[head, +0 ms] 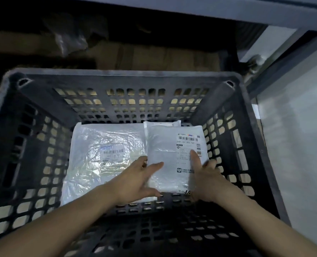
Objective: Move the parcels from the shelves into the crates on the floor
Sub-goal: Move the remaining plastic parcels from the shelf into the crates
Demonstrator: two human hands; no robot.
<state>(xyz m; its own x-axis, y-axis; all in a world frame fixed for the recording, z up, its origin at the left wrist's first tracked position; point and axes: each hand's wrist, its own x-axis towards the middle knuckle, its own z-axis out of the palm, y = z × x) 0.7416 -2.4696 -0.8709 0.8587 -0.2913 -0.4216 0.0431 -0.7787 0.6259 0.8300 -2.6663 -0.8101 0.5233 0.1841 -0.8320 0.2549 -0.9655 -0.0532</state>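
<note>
A dark slotted plastic crate [124,76] fills the view from above. On its floor lies a crinkled clear-white bag parcel [98,154] with a label. A smaller white mailer parcel [168,151] with a barcode label rests at the right, overlapping the first one. My left hand [137,180] grips the mailer's near left edge, thumb on top. My right hand [204,180] holds its near right edge with the thumb lying across the label. Both hands are inside the crate.
Behind the crate, a dim low shelf holds brown cardboard boxes [154,56] and a plastic-wrapped item [68,39]. A grey shelf board [191,10] runs overhead. A metal upright [283,62] and pale floor [298,145] lie to the right.
</note>
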